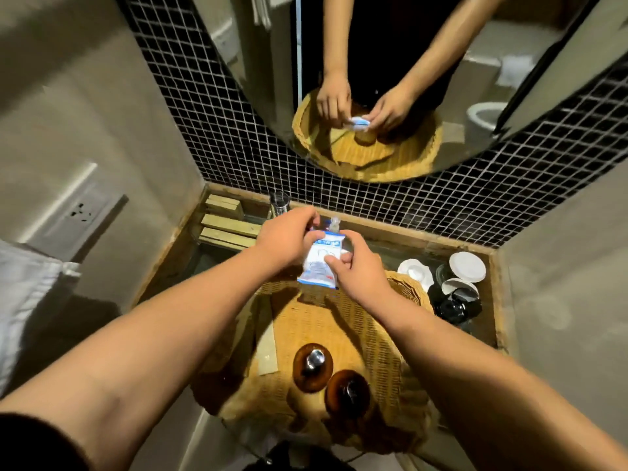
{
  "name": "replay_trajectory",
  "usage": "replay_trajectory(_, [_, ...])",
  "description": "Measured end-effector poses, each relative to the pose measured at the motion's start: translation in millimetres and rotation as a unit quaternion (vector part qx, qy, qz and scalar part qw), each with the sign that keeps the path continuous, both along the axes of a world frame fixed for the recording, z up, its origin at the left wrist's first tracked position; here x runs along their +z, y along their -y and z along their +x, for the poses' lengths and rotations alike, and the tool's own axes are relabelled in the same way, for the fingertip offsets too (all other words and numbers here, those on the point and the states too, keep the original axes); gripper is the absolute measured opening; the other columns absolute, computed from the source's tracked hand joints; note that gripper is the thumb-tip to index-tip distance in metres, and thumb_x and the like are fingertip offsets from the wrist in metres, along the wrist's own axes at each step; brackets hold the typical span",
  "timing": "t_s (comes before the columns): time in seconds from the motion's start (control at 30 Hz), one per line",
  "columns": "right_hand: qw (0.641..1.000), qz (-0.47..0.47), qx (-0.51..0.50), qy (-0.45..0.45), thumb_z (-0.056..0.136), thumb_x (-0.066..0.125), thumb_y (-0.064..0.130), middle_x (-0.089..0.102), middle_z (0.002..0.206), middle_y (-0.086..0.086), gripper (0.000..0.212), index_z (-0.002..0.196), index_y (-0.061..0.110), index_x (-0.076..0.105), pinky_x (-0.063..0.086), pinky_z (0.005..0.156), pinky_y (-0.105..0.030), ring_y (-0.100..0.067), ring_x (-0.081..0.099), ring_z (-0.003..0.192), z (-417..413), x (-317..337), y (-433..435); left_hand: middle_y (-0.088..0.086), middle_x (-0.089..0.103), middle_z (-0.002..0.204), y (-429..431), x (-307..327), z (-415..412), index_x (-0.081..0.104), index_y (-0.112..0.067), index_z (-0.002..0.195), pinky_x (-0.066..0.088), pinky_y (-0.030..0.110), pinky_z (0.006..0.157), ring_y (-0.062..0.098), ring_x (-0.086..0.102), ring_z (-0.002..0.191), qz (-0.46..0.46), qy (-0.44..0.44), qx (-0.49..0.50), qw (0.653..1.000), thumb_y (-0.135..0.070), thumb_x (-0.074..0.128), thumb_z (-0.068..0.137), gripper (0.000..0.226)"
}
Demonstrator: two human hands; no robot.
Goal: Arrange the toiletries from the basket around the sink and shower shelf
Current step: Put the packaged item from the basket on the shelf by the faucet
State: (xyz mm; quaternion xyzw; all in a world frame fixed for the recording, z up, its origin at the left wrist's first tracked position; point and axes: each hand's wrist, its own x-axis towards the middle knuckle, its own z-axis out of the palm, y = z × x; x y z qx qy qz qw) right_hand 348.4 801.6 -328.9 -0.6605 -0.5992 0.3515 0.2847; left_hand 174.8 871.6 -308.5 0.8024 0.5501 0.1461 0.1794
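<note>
Both my hands hold a small white and blue packet (321, 261) above the far rim of the wicker basket (411, 292). My left hand (289, 237) grips its top left corner. My right hand (356, 266) pinches its right side. Inside the basket near me stand two brown round bottles: one with a metal cap (312, 367), one with a dark cap (346, 394). A pale flat strip (266, 348) lies in the basket to their left. A small clear pump bottle (334, 225) stands on the counter just behind the packet.
Wooden boxes (227, 224) are stacked at the counter's back left, beside a clear glass (279, 202). Glasses with white paper lids (467, 266) stand at the right. A round mirror (373, 79) hangs on the black mosaic wall. A white towel (23, 294) hangs left.
</note>
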Motion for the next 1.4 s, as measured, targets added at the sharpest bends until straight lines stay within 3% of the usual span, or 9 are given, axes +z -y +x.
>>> replay_trajectory(0.1, [1.0, 0.017, 0.011, 0.002, 0.089, 0.07, 0.029, 0.068, 0.08, 0.004, 0.053, 0.137, 0.026, 0.048, 0.047, 0.072, -0.028, -0.011, 0.063, 0.077, -15.5, 23.9, -17.7, -0.01, 0.063, 0.103, -7.0, 24.4, -15.0, 0.058, -0.028, 0.105, 0.048, 0.037, 0.075, 0.017, 0.059, 0.095, 0.018, -0.016, 0.021, 0.999, -0.043, 0.056, 0.095, 0.018])
replay_trajectory(0.2, [0.999, 0.046, 0.028, 0.001, 0.089, 0.07, 0.027, 0.066, 0.071, 0.006, 0.047, 0.131, 0.023, 0.05, 0.043, 0.066, -0.028, -0.01, 0.061, 0.069, -32.4, 45.4, -36.0, -0.006, 0.062, 0.111, -15.0, 49.0, -31.5, 0.061, -0.029, 0.113, 0.05, 0.042, 0.084, 0.018, 0.059, 0.104, 0.015, -0.026, 0.041, 0.999, -0.043, 0.051, 0.098, 0.023])
replay_trajectory(0.4, [0.997, 0.048, 0.054, -0.021, 0.091, 0.067, 0.026, 0.071, 0.078, 0.002, 0.058, 0.141, 0.023, 0.037, 0.057, 0.075, -0.046, -0.017, 0.069, 0.075, -69.9, 65.5, -64.4, -0.004, 0.062, 0.113, -26.7, 78.2, -71.1, 0.063, -0.031, 0.126, 0.05, 0.045, 0.087, 0.017, 0.058, 0.106, 0.039, -0.034, 0.042, 0.998, -0.039, 0.049, 0.1, 0.03])
replay_trajectory(0.53, [0.995, 0.064, 0.076, 0.023, 0.091, 0.065, 0.029, 0.073, 0.091, 0.004, 0.072, 0.153, 0.025, 0.027, 0.047, 0.077, -0.029, -0.011, 0.062, 0.083, -97.4, 65.9, -80.3, -0.002, 0.058, 0.098, -45.2, 81.7, -94.5, 0.067, -0.023, 0.104, 0.051, 0.044, 0.081, 0.021, 0.058, 0.092, 0.037, -0.049, 0.036, 0.997, -0.031, 0.058, 0.093, 0.017])
replay_trajectory(0.63, [0.992, 0.088, 0.084, 0.028, 0.09, 0.065, 0.025, 0.068, 0.111, -0.004, 0.056, 0.141, 0.025, 0.042, 0.048, 0.085, -0.032, -0.02, 0.063, 0.098, -117.7, 69.3, -96.6, 0.0, 0.057, 0.096, -63.4, 80.4, -109.3, 0.068, -0.02, 0.103, 0.05, 0.044, 0.08, 0.023, 0.058, 0.092, 0.035, -0.05, 0.024, 0.998, -0.027, 0.063, 0.089, 0.017])
replay_trajectory(0.73, [0.988, 0.115, 0.09, 0.057, 0.088, 0.064, 0.022, 0.068, 0.107, -0.004, 0.04, 0.126, 0.027, 0.049, 0.051, 0.085, -0.04, -0.025, 0.063, 0.096, -135.4, 72.5, -117.1, 0.001, 0.057, 0.097, -85.7, 74.5, -121.5, 0.068, -0.019, 0.104, 0.049, 0.045, 0.08, 0.022, 0.057, 0.093, 0.042, -0.035, 0.031, 0.998, -0.025, 0.061, 0.09, 0.017])
replay_trajectory(1.03, [0.986, 0.046, 0.091, 0.129, 0.088, 0.066, 0.023, 0.069, 0.109, -0.006, 0.042, 0.126, 0.023, 0.05, 0.053, 0.084, -0.043, -0.026, 0.065, 0.097, -149.9, 51.3, -174.7, 0.006, 0.066, 0.105, -139.2, 36.8, -142.0, 0.072, -0.017, 0.109, 0.048, 0.043, 0.088, 0.025, 0.06, 0.102, 0.018, -0.026, 0.042, 0.999, -0.017, 0.062, 0.091, 0.021])
replay_trajectory(1.23, [0.992, -0.016, 0.063, 0.105, 0.088, 0.063, 0.023, 0.068, 0.108, -0.005, 0.033, 0.119, 0.023, 0.052, 0.05, 0.081, -0.037, -0.025, 0.063, 0.095, -158.9, 28.3, -193.0, 0.005, 0.065, 0.102, -160.0, 11.9, -146.9, 0.075, -0.017, 0.104, 0.046, 0.035, 0.088, 0.024, 0.06, 0.098, -0.013, -0.002, 0.019, 1.0, -0.01, 0.062, 0.089, 0.021])
replay_trajectory(1.4, [0.993, -0.052, 0.055, 0.091, 0.095, 0.053, 0.024, 0.065, 0.119, -0.007, 0.039, 0.134, 0.026, 0.049, 0.052, 0.092, -0.047, -0.026, 0.062, 0.105, -168.5, 13.9, -202.5, 0.005, 0.065, 0.113, -167.0, -2.3, -151.4, 0.074, -0.014, 0.111, 0.045, 0.036, 0.098, 0.02, 0.06, 0.106, -0.033, 0.011, 0.038, 0.999, -0.006, 0.062, 0.089, 0.026])
